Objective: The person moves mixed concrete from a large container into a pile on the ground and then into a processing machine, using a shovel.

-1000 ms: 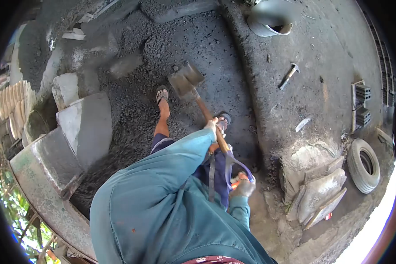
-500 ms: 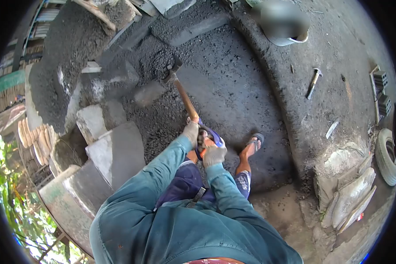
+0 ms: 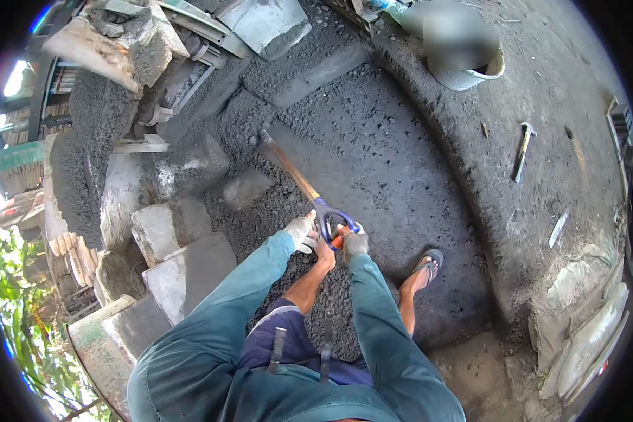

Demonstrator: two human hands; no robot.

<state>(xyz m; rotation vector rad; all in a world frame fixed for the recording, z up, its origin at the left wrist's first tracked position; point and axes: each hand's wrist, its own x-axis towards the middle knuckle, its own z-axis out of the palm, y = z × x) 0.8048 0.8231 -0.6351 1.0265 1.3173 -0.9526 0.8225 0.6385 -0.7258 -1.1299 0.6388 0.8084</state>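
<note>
A shovel with a wooden shaft (image 3: 293, 170) and a blue D-shaped handle slants across the middle of the head view. Its blade end is sunk in dark, damp gravel mix (image 3: 243, 116), so the blade is mostly hidden. My right hand (image 3: 356, 241), in a pale glove, is closed around the orange grip at the handle's end. Just left of the handle, my gloved left hand (image 3: 302, 233) has its fingers apart and holds nothing.
A bucket (image 3: 464, 77) and a hammer (image 3: 523, 152) rest on the raised ground at right. Concrete blocks (image 3: 155, 232) and slabs line the left side. Broken slabs (image 3: 584, 337) lean at lower right. My sandalled foot (image 3: 429, 267) stands on the dark floor.
My left hand has come off the shaft and opened. The shovel's blade, visible before, is now sunk in the gravel mix. The camera view has shifted.
</note>
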